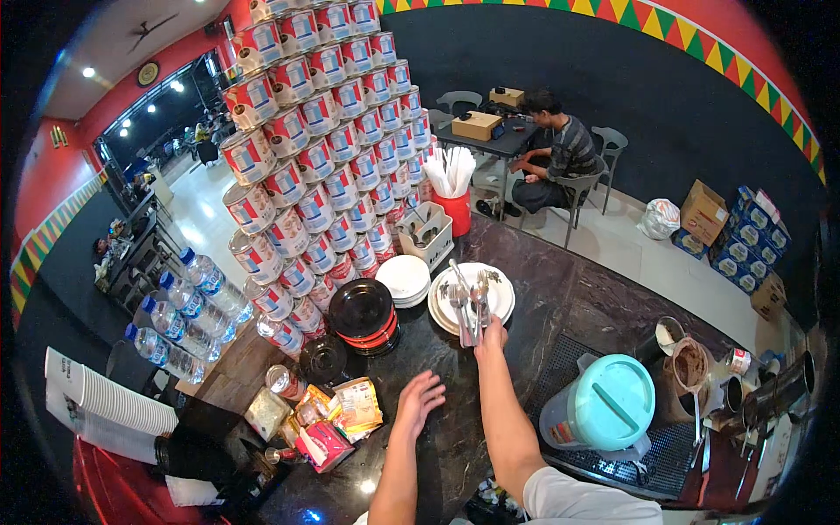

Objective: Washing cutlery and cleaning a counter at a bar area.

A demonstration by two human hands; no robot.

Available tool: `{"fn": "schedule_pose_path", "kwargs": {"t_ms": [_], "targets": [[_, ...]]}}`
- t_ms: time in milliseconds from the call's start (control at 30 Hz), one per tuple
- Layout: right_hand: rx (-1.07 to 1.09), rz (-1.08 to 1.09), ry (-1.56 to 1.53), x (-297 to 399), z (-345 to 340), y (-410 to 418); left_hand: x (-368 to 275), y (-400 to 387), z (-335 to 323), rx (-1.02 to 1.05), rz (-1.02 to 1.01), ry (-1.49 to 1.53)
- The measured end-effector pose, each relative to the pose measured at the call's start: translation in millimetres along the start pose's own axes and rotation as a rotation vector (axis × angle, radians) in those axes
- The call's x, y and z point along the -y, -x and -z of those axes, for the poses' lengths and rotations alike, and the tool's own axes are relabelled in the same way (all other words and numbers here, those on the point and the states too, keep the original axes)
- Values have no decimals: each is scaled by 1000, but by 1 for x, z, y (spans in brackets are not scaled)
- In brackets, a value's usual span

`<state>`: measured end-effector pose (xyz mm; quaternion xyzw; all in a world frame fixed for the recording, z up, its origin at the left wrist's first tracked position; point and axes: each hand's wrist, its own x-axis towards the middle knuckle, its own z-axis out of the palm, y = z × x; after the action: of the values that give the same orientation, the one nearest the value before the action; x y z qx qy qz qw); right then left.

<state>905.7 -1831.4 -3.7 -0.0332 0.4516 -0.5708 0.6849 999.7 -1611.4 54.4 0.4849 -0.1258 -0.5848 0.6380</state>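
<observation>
My right hand [492,336] reaches forward to the near rim of a white plate [502,289] with a dark printed pattern. Its fingers are closed at the handles of metal forks and spoons [481,295], which lie fanned across the plate. Whether the fingers also pinch the rim is hidden. Another pale plate [436,314] shows beneath, offset to the left. Nearer to me, my left hand [420,400] hovers over the dark marbled counter [446,453], fingers apart and holding nothing. Small white plates [401,278] and a stack of black and red dishes [361,312] stand left of the plate.
A tall stack of cans [328,164] rises behind the dishes. A cutlery caddy [426,236] and a red tub of wrapped straws [451,203] stand beyond the plates. A turquoise-lidded pitcher [610,403] is at right, food packets [335,413] at left. A person [564,151] sits beyond the counter.
</observation>
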Motion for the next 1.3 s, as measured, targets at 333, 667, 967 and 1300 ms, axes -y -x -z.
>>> {"fn": "schedule_pose_path", "kwargs": {"t_ms": [333, 667, 967, 1300], "targets": [[-118, 97, -111, 22, -69, -89, 32, 104, 35, -44, 135, 48], [73, -43, -118, 57, -104, -130, 39, 139, 53, -171, 121, 48], [-98, -18, 148, 63, -84, -57, 42, 168, 55, -246, 98, 72], [280, 122, 366, -16, 78, 236, 98, 304, 72, -270, 156, -30]]}}
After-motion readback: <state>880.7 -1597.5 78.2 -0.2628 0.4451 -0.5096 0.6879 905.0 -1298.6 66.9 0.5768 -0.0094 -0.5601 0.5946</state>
